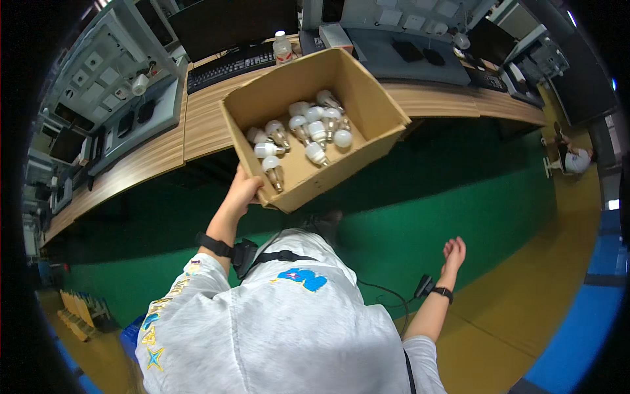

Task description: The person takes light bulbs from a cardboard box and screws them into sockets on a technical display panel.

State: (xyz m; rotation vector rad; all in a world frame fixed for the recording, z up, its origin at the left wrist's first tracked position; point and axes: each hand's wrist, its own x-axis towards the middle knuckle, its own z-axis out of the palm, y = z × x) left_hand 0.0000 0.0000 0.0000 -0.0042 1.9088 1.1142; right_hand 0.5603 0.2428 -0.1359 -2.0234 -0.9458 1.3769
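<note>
An open cardboard box is tilted toward me at the edge of the wooden desk. Several white light bulbs with metal screw bases lie loose on its bottom, mostly toward the middle and far side. My left hand grips the box at its near left corner, thumb on the wall and the other fingers hidden behind the cardboard. Away from the box, my right hand hangs low on the right over the floor. Its fingers are loosely bent and hold nothing.
A keyboard and a plastic bottle stand on the wooden desk behind the box. A black monitor rises at the back. Far right, another person sits. A cable runs by my right arm.
</note>
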